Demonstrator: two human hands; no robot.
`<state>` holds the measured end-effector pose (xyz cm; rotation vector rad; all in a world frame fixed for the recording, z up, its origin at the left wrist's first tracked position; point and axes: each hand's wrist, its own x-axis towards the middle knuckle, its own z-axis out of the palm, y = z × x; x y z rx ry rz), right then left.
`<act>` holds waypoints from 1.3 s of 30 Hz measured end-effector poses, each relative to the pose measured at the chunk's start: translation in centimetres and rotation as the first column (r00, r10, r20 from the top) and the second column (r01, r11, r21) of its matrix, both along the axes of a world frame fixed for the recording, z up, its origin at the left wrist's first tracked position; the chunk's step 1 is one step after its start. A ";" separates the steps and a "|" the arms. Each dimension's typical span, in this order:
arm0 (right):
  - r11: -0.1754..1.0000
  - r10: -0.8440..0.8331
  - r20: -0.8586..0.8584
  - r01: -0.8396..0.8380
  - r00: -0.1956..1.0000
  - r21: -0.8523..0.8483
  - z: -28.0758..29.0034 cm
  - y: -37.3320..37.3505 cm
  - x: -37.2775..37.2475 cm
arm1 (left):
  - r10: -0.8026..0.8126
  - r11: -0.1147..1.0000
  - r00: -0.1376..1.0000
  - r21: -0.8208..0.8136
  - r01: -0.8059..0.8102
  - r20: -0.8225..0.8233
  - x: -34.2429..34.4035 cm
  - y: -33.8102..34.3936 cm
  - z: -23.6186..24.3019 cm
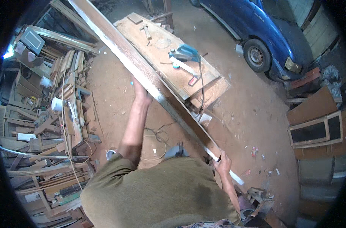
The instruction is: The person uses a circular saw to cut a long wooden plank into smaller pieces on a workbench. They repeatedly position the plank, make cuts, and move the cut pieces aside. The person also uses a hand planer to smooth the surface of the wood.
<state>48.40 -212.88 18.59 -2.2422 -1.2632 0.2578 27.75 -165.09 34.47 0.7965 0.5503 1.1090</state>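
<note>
Olive-green cloth shirt (pixel 154 193) closest | right hand (pixel 223 164) gripping the long brown-and-white wooden board (pixel 140 64) near one end | left hand (pixel 141 93) farther up, fingers hidden, grip unclear | spread probably for balance!

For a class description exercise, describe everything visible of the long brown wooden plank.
The long brown wooden plank has a whitish left side. Held up, it slants from upper left, where it leaves the frame, to lower right. The bare left hand touches it midway, fingers hidden; the bare right hand grips near the lower end.
</note>
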 end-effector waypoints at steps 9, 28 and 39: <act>0.976 0.022 0.084 -0.003 0.996 -0.220 8.0 -11.5 -0.1 | 0.006 0.714 0.992 -0.694 0.086 0.129 -2.7 -3.2 -22.6; 0.728 -0.212 0.208 0.296 0.955 -0.619 15.3 -13.4 -0.5 | 0.090 0.927 0.992 -0.372 -0.051 0.089 7.5 13.3 -20.7; 0.823 -0.104 0.035 0.105 0.994 -0.558 7.2 11.4 1.9 | -0.191 0.966 0.638 -0.260 -0.014 -0.746 5.7 18.6 -31.2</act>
